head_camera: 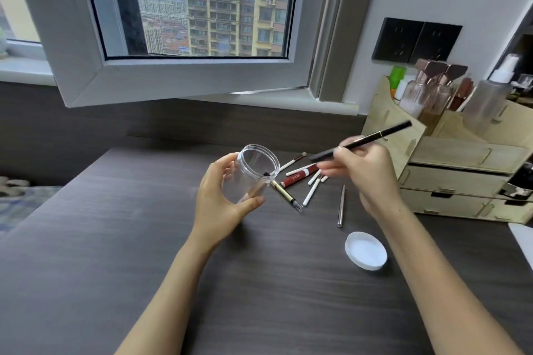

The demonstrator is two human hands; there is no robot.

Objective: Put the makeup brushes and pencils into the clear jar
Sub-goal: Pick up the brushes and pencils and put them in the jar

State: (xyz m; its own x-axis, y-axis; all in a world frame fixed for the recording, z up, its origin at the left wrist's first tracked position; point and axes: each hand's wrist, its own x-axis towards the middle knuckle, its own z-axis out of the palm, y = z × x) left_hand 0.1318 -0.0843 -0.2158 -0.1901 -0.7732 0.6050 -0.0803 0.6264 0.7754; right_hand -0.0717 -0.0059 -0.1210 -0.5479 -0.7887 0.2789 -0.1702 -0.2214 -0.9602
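Note:
My left hand [222, 199] grips the clear jar [251, 173], lifted off the dark table and tilted with its mouth toward the upper right. One small brush with a dark tip lies inside it. My right hand [366, 170] holds a long black pencil [375, 137] with a gold band, its lower end pointing at the jar's mouth a short way off. On the table behind lie several items: a white-handled brush [294, 161], a red tube [297, 179], white sticks [311, 193], a gold-and-black pen [285, 194] and a silver pencil [341, 206].
The jar's white lid [366, 251] lies upside down at the front right. A wooden drawer organiser [461, 164] with bottles stands at the right. An open window frame [184, 81] overhangs the table's back edge. A white object [523, 239] lies at the far right.

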